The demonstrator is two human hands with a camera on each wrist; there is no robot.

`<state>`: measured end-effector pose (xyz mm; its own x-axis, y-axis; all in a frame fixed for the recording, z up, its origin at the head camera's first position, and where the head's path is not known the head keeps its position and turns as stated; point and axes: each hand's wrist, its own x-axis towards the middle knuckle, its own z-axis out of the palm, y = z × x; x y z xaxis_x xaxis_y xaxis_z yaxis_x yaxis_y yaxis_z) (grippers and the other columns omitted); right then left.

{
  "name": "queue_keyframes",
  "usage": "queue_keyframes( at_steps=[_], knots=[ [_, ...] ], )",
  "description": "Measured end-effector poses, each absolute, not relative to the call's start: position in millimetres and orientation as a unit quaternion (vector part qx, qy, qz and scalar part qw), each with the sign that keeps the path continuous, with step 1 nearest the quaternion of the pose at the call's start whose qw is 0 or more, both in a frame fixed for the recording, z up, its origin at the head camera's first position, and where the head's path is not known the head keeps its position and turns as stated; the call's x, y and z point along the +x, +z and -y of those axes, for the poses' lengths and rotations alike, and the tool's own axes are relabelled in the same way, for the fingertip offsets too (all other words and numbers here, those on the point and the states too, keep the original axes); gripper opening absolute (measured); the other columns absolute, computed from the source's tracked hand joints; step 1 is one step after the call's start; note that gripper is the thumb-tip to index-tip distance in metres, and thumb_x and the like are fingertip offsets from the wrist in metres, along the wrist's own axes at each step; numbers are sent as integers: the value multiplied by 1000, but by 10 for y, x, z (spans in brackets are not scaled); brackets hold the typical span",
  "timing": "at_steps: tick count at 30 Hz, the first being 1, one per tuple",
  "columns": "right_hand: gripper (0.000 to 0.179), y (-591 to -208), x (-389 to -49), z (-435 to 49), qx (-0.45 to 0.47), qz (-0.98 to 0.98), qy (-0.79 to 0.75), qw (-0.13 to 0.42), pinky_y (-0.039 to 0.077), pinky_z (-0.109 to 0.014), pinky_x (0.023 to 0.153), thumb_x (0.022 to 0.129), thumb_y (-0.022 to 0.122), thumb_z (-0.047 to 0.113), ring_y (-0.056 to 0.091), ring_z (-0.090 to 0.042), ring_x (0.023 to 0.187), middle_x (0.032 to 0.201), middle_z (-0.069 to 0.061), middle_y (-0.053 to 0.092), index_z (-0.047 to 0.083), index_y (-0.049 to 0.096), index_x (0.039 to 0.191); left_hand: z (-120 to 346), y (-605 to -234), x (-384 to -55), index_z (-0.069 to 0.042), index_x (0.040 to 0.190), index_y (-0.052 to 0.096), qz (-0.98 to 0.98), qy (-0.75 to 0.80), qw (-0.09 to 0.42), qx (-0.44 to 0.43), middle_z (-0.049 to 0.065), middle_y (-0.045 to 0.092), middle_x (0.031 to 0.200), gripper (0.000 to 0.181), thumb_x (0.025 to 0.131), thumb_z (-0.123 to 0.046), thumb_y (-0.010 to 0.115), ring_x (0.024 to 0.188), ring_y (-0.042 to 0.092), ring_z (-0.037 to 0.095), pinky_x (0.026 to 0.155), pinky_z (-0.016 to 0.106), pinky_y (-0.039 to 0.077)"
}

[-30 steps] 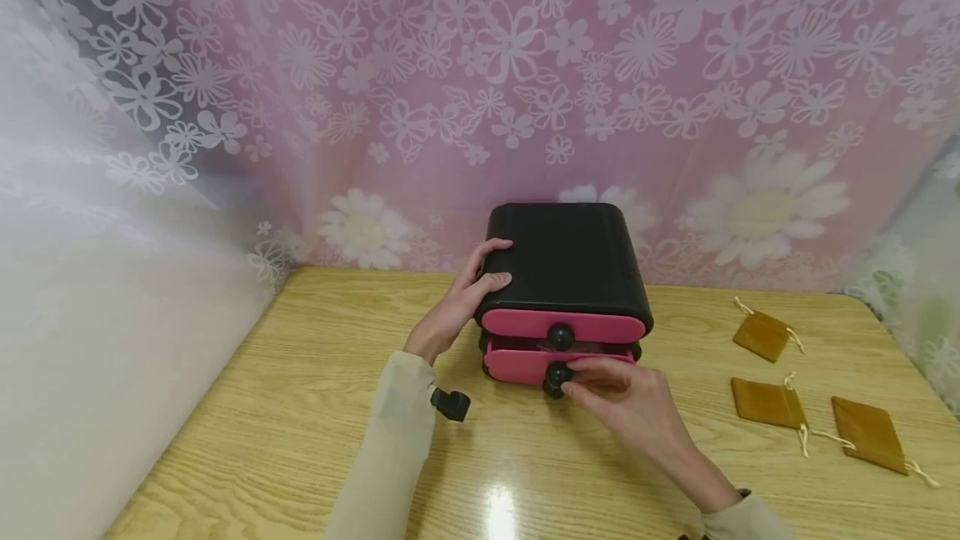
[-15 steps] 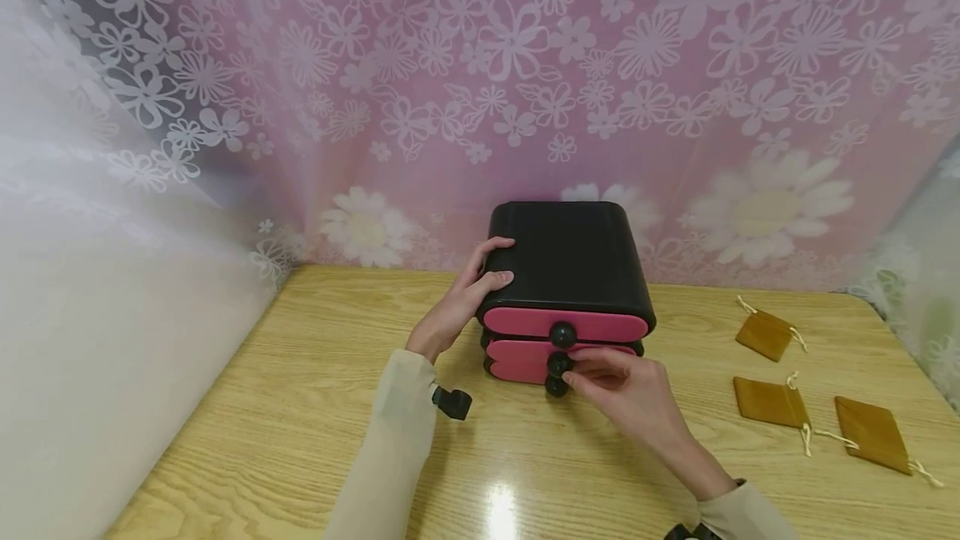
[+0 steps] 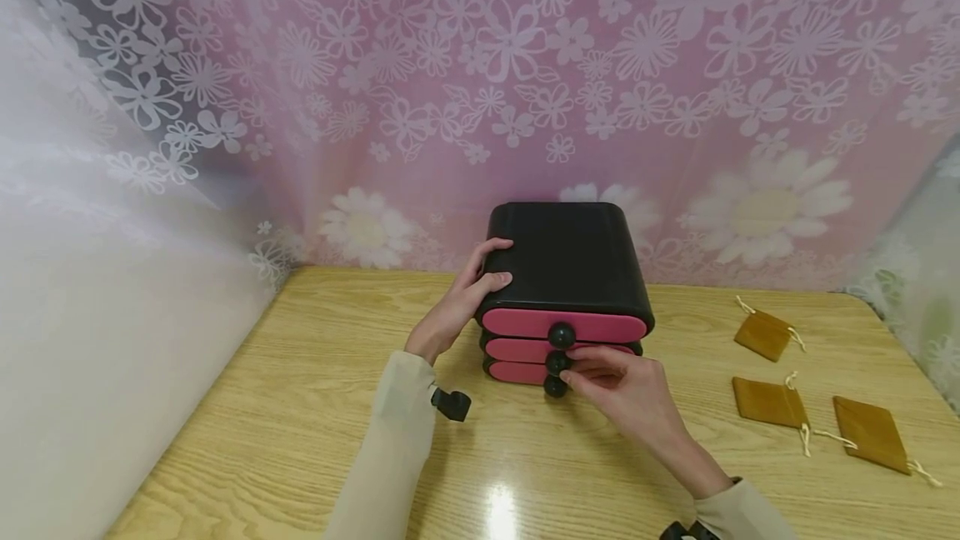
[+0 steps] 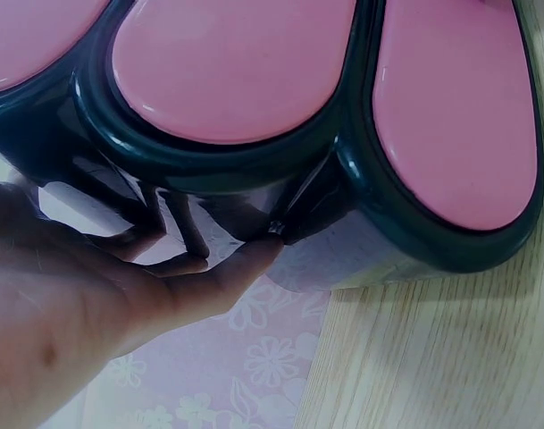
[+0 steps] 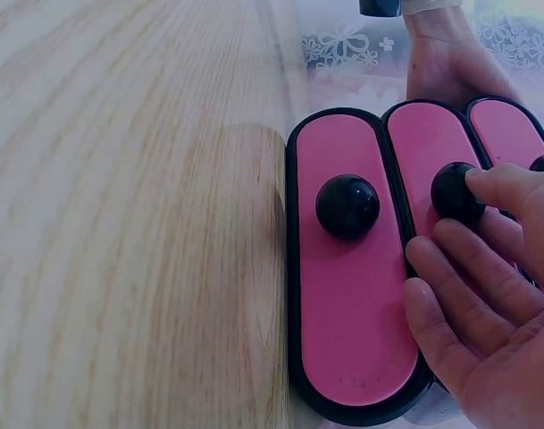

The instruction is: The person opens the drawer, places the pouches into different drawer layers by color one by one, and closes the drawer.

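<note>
A small black cabinet with three pink drawers stands on the table, each drawer bearing a round black knob. My right hand pinches the middle drawer's knob between thumb and finger, while its other fingers lie near the pink fronts. The middle drawer sits flush between the top drawer and the bottom drawer. My left hand rests on the cabinet's upper left edge, two digits on top; in the left wrist view its other fingers press the glossy side.
Three brown drawstring pouches lie at the right: one at the back, one in the middle and one farthest right. A flowered pink curtain hangs behind the wooden table.
My right hand has pushed the middle drawer inward until the gap above its front closed. The bottom drawer's front came into fuller view. My left hand has stayed on the cabinet.
</note>
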<state>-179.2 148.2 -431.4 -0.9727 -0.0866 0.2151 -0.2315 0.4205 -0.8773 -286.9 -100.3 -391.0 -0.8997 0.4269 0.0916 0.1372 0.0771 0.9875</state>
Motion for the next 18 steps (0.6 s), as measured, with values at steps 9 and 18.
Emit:
queue_keyframes(
  at_steps=[9,18],
  knots=[
    [21,-4359,-1813,-1532,104,849,513,73,60,-23,70,84,85,20,75,-5,79,93,0,80,17,80,104,999,-3917,-2857,-46,148,39,-727,649,112,194,-12,14,168,47,103,-35,52,145,43,26,122,59,28],
    [21,-4410,-1797,-1639,118,864,489,20,59,-22,70,86,83,21,73,-2,79,97,0,80,15,79,106,997,-3916,-2864,-46,147,40,-728,648,108,195,-14,16,167,47,103,-36,53,148,37,25,122,59,28]
  ],
)
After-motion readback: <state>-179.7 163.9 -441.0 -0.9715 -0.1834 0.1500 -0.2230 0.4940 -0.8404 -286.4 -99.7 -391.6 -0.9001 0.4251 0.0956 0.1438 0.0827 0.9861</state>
